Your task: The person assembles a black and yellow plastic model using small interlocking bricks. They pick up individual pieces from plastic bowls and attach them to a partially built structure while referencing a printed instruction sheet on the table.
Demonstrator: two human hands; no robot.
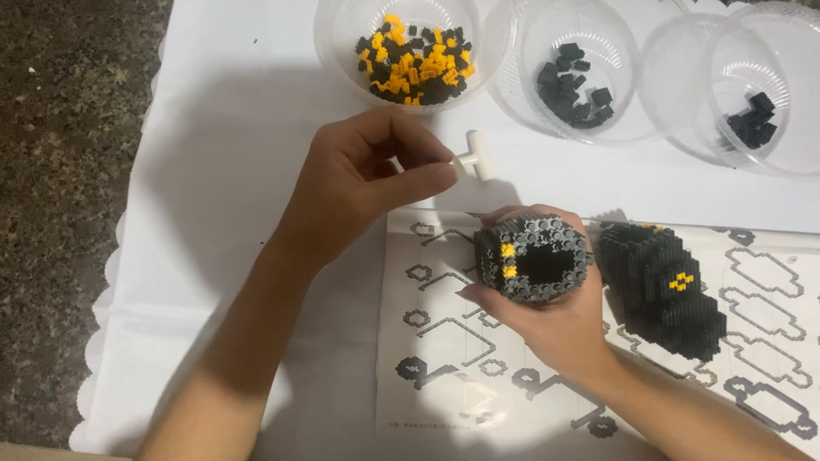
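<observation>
White cloth (222,171) under us: our left hand (359,183) pinches a white tool (472,158); right hand (555,316) fingers wrap a hollow block model (534,256) over the sheet's (444,341) top edge.

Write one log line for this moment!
left hand: pinches white T-shaped plastic tool | right hand: holds hollow dark-grey brick model | under: printed instruction sheet

There's only one view, from a camera on the person's head, looking steeply down and close over the white table cover (231,171). It faces away from the person: forearms enter from the bottom edge, clear plastic bowls (512,51) line the top.
</observation>
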